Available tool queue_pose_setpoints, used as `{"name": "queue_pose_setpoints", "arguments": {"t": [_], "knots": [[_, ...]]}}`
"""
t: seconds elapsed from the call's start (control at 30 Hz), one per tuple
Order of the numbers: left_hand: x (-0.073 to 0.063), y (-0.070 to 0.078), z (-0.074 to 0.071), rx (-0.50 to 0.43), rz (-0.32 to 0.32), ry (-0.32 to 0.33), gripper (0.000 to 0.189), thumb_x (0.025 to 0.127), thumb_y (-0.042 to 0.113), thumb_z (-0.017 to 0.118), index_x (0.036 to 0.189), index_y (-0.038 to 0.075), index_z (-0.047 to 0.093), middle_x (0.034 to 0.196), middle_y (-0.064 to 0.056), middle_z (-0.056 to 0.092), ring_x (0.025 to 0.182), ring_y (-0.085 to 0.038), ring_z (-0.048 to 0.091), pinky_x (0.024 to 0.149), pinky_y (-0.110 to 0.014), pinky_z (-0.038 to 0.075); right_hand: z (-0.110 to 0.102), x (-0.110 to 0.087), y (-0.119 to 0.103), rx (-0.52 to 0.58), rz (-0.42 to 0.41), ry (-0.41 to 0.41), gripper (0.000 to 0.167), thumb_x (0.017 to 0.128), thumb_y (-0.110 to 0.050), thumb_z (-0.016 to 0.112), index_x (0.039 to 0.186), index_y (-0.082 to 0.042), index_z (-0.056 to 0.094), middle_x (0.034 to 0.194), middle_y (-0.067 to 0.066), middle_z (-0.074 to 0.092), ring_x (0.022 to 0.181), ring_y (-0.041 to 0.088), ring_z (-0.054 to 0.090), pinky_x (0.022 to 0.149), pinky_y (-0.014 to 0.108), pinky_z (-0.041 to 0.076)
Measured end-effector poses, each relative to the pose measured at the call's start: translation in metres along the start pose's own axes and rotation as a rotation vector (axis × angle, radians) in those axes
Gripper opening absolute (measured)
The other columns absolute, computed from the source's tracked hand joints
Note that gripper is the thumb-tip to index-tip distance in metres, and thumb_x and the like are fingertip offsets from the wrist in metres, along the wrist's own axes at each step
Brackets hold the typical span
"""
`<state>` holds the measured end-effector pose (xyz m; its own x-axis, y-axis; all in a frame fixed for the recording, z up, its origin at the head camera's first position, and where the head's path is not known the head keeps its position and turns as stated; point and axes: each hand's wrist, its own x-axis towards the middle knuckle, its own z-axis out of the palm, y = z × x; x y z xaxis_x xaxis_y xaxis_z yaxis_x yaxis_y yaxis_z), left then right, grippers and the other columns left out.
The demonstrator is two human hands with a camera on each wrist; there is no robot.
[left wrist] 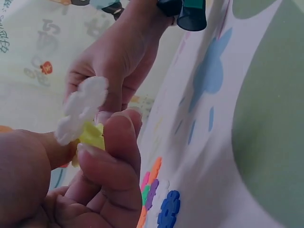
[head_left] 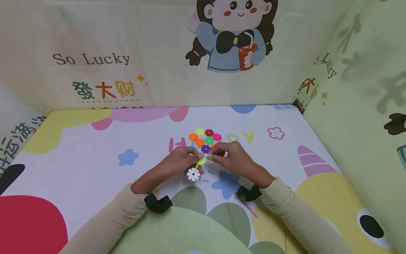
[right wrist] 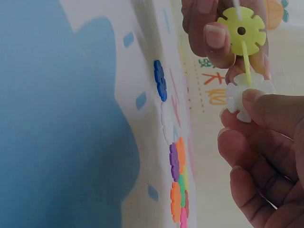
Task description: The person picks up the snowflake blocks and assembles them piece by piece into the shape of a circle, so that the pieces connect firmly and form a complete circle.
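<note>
My left hand (head_left: 179,159) pinches a yellow notched plastic disc (right wrist: 251,29) between thumb and fingers. Joined to the yellow part is a white notched disc (head_left: 193,174), which sticks out on the near side and shows large in the left wrist view. Opposite, my right hand (head_left: 236,160) pinches another white notched disc (right wrist: 232,97) between thumb and fingertips. A yellow disc seen edge-on (right wrist: 247,64) meets this white one in the right wrist view. Both hands are close together above the table; fingers hide part of the joints.
Just beyond the hands, several loose notched discs lie grouped on the patterned table cover (head_left: 152,134), among them purple (head_left: 205,149), green (head_left: 209,140) and orange (head_left: 199,142) ones. A blue disc (left wrist: 168,210) lies at the group's edge. A printed cloth wall (head_left: 158,70) rises behind.
</note>
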<state>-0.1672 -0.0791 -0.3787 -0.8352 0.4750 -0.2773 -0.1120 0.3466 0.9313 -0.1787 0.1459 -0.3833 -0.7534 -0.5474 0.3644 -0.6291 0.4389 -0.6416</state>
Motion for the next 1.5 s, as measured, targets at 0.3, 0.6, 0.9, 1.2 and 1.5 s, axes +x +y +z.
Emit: {"name": "queue_pose_setpoints", "arguments": {"t": [0.3,0.6,0.9,1.2,1.5], "knots": [[0.001,0.001,0.002,-0.086,-0.059,0.031,0.042,0.097,0.015,0.053,0.138,0.006,0.049,0.065,-0.009,0.057,0.050,-0.018,0.051,0.054,-0.026,0.048,-0.001,0.001,0.000,-0.103,0.222,-0.041,0.009,0.083,-0.009,0.078,0.092,-0.009,0.075,0.085,-0.004,0.070,0.070,0.010,0.061,0.061,0.024,0.051],[-0.002,-0.001,0.000,-0.162,-0.116,-0.046,0.049,0.094,0.006,0.037,0.143,0.004,0.040,0.086,-0.014,0.064,0.062,-0.020,0.056,0.052,-0.027,0.051,-0.001,0.002,0.012,-0.133,0.393,0.001,0.008,0.087,-0.008,0.072,0.095,-0.008,0.075,0.093,0.002,0.071,0.071,0.013,0.064,0.062,0.026,0.052],[-0.002,0.000,0.001,-0.190,-0.077,-0.099,0.037,0.103,0.029,0.036,0.128,0.002,0.039,0.077,-0.010,0.055,0.058,-0.019,0.055,0.046,-0.029,0.049,0.000,0.004,0.026,-0.099,0.443,0.026,0.021,0.087,-0.005,0.073,0.107,-0.007,0.073,0.107,0.007,0.065,0.064,0.016,0.057,0.053,0.027,0.050],[0.001,0.001,0.006,-0.157,-0.095,-0.017,0.033,0.103,0.030,0.046,0.118,0.001,0.048,0.072,-0.009,0.058,0.062,-0.019,0.059,0.058,-0.028,0.047,0.003,0.008,0.034,-0.095,0.449,-0.005,0.025,0.088,-0.006,0.072,0.113,-0.009,0.072,0.106,0.005,0.066,0.069,0.018,0.053,0.059,0.026,0.049],[0.002,0.000,0.006,-0.205,-0.066,-0.006,0.037,0.103,0.027,0.046,0.125,-0.001,0.054,0.086,-0.012,0.062,0.068,-0.021,0.062,0.068,-0.028,0.052,0.008,0.016,0.028,-0.227,0.504,-0.090,0.028,0.089,-0.017,0.072,0.116,-0.009,0.072,0.102,0.006,0.057,0.079,0.020,0.051,0.064,0.027,0.048]]}}
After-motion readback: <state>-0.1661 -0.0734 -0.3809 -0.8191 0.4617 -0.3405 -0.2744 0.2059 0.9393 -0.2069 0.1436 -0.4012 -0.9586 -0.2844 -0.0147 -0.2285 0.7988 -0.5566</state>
